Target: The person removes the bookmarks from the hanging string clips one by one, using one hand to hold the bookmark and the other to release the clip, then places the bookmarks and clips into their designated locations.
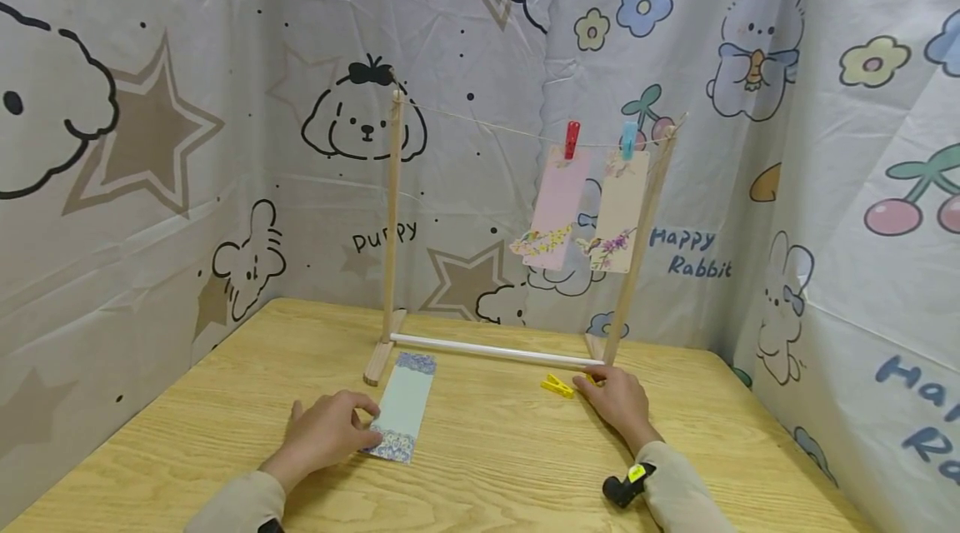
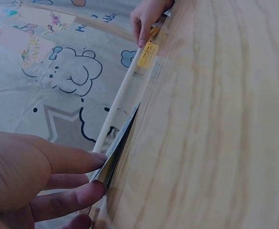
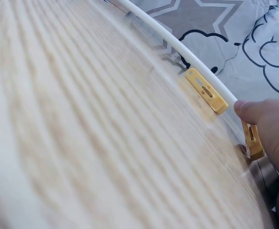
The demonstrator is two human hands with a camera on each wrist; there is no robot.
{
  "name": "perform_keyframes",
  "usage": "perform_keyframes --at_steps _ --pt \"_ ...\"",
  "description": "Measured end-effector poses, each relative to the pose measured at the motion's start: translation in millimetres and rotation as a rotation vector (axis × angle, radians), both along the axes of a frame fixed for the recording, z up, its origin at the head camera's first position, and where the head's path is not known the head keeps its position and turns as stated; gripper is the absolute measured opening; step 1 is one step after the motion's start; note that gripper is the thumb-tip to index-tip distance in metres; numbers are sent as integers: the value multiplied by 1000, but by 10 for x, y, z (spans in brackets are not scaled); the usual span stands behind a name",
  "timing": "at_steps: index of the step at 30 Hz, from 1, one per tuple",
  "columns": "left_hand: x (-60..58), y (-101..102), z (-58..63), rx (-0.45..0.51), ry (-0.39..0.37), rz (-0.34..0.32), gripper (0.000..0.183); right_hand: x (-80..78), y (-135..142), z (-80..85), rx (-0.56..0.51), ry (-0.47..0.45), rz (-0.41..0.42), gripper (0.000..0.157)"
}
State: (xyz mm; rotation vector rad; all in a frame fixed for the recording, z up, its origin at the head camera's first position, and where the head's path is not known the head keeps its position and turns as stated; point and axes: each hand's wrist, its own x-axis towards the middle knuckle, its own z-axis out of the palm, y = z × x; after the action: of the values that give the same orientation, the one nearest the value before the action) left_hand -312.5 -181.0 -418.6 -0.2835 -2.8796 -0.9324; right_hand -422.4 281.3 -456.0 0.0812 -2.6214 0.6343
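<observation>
Far left: left sleeve and wrist gear run off the bottom edge in the head view. Left hand (image 1: 330, 433) has the pale green card (image 1: 405, 408) pinched at its lower left edge, thumb and fingers nearly together. Left wrist view shows that edge lifted, dark gap under it; the rest of the card is edge-on there, hard to read. Fingertips cover a bit of the lace print.

Card sits on the bench (image 1: 487, 450), top end just beside the left foot of the wooden rack (image 1: 393, 225). Bare wood between card and clips, wide open; white rod (image 1: 495, 350) bounds it at the back.

Right of that, one loose yellow clip (image 1: 557, 386), just in front of the rod. Pink card (image 1: 557, 208) hangs above under a red clip (image 1: 572, 140), cream card (image 1: 621, 208) under a blue clip (image 1: 629, 140).

Right hand (image 1: 618, 404) is at the rack's right post, over a second yellow clip (image 3: 252, 140), mostly hidden. Thumb's right by it; other fingers hidden, can't tell if they're pinching it.
</observation>
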Motion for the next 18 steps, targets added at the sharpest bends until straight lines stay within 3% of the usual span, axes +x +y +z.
perform_keyframes --at_steps 18 --pt "4 13 -6 -22 17 17 26 -31 -47 22 9 -23 -64 41"
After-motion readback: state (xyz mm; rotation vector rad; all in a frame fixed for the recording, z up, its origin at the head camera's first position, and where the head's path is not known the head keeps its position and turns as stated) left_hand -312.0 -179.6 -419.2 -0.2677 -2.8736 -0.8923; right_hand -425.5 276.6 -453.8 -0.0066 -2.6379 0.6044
